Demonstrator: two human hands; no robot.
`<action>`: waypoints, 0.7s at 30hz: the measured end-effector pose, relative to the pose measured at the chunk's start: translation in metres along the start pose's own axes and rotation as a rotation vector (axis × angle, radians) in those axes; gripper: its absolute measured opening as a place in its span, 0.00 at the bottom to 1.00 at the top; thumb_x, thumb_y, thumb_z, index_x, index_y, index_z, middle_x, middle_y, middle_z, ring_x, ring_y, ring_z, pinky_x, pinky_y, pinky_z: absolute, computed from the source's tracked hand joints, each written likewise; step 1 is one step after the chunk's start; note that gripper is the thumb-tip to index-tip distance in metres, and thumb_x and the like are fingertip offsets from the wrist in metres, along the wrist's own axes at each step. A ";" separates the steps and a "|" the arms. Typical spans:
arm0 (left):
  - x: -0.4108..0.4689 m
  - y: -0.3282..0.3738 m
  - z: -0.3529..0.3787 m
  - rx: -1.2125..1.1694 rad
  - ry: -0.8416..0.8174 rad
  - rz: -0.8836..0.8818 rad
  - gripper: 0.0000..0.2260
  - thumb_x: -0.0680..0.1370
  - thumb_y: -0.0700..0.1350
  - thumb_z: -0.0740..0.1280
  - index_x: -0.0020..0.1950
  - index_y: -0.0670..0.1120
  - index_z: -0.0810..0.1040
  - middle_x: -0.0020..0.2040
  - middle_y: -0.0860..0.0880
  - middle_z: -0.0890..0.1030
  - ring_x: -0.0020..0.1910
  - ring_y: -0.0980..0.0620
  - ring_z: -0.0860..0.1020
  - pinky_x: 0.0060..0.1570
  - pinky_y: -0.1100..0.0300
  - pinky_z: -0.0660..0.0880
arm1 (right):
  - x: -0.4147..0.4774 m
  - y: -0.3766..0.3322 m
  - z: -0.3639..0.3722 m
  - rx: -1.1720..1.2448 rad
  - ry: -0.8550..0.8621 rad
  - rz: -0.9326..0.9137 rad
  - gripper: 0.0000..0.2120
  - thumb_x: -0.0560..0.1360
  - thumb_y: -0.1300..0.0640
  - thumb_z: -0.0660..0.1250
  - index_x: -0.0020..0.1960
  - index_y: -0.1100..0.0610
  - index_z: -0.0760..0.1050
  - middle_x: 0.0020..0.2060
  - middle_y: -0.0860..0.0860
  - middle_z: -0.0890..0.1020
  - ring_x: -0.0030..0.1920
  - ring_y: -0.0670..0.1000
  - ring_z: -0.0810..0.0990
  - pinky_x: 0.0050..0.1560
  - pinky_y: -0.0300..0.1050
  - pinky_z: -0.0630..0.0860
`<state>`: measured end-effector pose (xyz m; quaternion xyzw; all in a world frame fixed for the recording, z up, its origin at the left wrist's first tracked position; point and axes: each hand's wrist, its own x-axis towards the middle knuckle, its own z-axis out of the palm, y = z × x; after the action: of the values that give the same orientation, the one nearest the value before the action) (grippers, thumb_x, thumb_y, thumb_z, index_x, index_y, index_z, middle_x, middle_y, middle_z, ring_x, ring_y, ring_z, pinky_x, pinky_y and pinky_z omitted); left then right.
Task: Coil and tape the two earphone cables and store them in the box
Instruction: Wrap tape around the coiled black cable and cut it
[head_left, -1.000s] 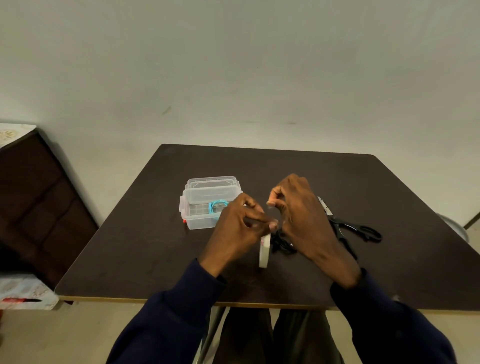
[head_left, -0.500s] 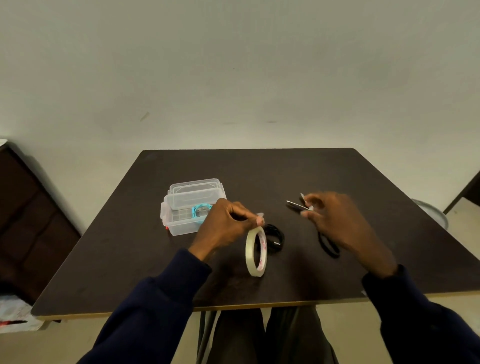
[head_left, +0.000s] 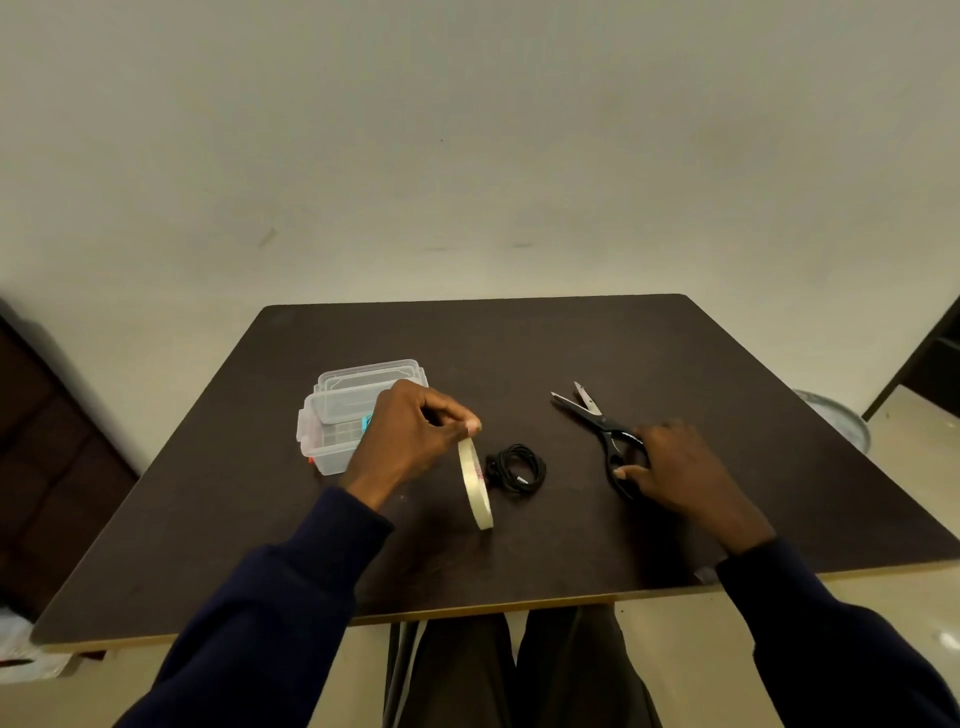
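Observation:
A coiled black earphone cable (head_left: 516, 467) lies on the dark table (head_left: 519, 353) near the middle. Just left of it a roll of pale tape (head_left: 475, 486) stands on edge, and my left hand (head_left: 410, 434) pinches its top. Behind that hand sits a clear plastic box (head_left: 345, 415) with its lid leaning at the back; a turquoise cable (head_left: 367, 422) shows inside, mostly hidden. To the right, my right hand (head_left: 675, 465) rests on the black handles of the scissors (head_left: 597, 421), thumb at a finger loop; the blades are apart and point away to the left.
A dark wooden cabinet (head_left: 47, 441) stands at the left of the table. A round metal object (head_left: 836, 418) lies on the floor beyond the right edge. My knees are under the near edge.
My right hand left the tape and cable, went right and settled on the scissors' handles. My left hand stays on the tape roll, and the black coil is now uncovered.

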<state>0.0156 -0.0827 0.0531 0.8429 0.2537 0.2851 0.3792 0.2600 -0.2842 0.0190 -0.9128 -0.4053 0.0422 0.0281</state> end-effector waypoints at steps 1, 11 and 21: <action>0.000 0.000 0.000 -0.011 -0.010 0.007 0.03 0.72 0.44 0.76 0.45 0.48 0.87 0.43 0.54 0.86 0.42 0.59 0.83 0.45 0.65 0.78 | 0.001 -0.003 0.001 0.008 0.019 0.002 0.23 0.74 0.42 0.70 0.63 0.54 0.75 0.59 0.57 0.77 0.62 0.57 0.72 0.62 0.49 0.70; 0.001 0.017 0.019 -0.054 -0.052 0.028 0.03 0.73 0.44 0.76 0.44 0.46 0.87 0.42 0.54 0.86 0.41 0.60 0.84 0.46 0.63 0.81 | -0.010 -0.041 0.004 0.034 0.129 0.006 0.11 0.76 0.61 0.63 0.57 0.62 0.72 0.57 0.63 0.72 0.56 0.65 0.76 0.54 0.54 0.76; 0.006 0.025 0.025 -0.030 -0.132 0.025 0.05 0.75 0.46 0.74 0.45 0.45 0.86 0.39 0.50 0.86 0.38 0.55 0.85 0.46 0.58 0.83 | -0.010 -0.014 -0.023 0.128 0.112 -0.040 0.35 0.67 0.38 0.76 0.68 0.54 0.74 0.58 0.55 0.82 0.58 0.56 0.78 0.60 0.49 0.73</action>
<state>0.0422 -0.1062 0.0607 0.8573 0.2134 0.2376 0.4039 0.2457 -0.2828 0.0434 -0.9019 -0.4175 0.0165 0.1095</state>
